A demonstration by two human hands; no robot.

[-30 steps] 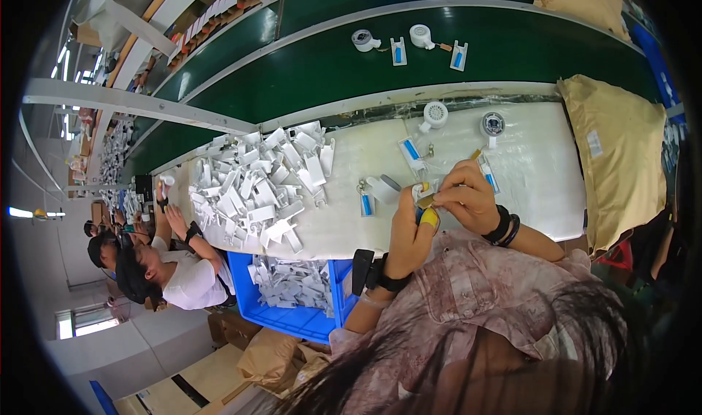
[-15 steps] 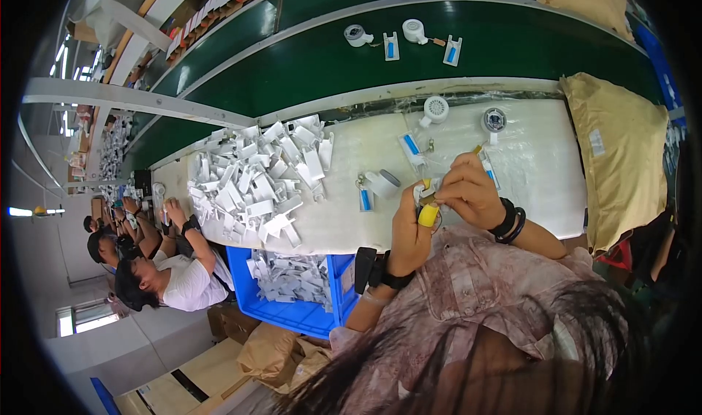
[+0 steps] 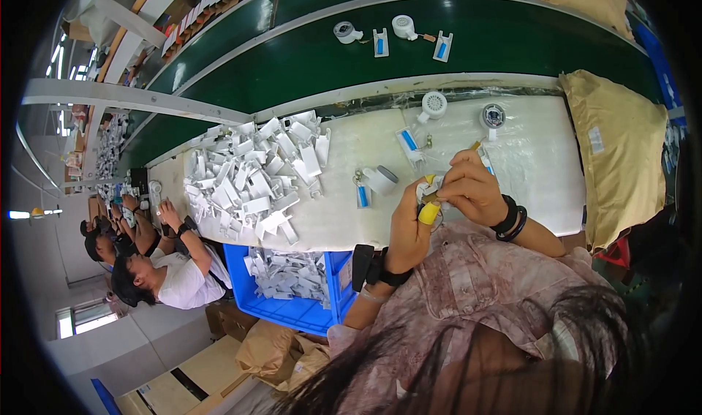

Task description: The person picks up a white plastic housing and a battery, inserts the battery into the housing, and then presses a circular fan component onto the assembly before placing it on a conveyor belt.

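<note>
My left hand (image 3: pixel 409 228) is closed on a small white plastic part (image 3: pixel 426 190), with yellow wrapping round its fingertips. Against that part, my right hand (image 3: pixel 474 190) pinches a thin brass-coloured tool (image 3: pixel 477 145), its kind partly hidden by the fingers. Just beyond my hands lie a white round-headed unit with a grille (image 3: pixel 433 106) and a white housing holding a blue cell (image 3: pixel 409 141). Another round head (image 3: pixel 492 116) sits behind my right hand, its blue-celled housing partly covered. Left of my left hand rest a grey-rimmed round unit (image 3: pixel 381 180) and a housing with a blue cell (image 3: pixel 363 195).
A heap of white plastic housings (image 3: pixel 252 174) covers the table's left part. Below it stands a blue crate (image 3: pixel 289 316) of similar parts. Beyond runs a green conveyor (image 3: pixel 314 57) carrying more units. A brown paper sack (image 3: pixel 621 159) lies right; a co-worker (image 3: pixel 179 276) sits left.
The units on the green conveyor have shifted slightly left. My hands stay together on the white part with only small movement. The view has tilted a little.
</note>
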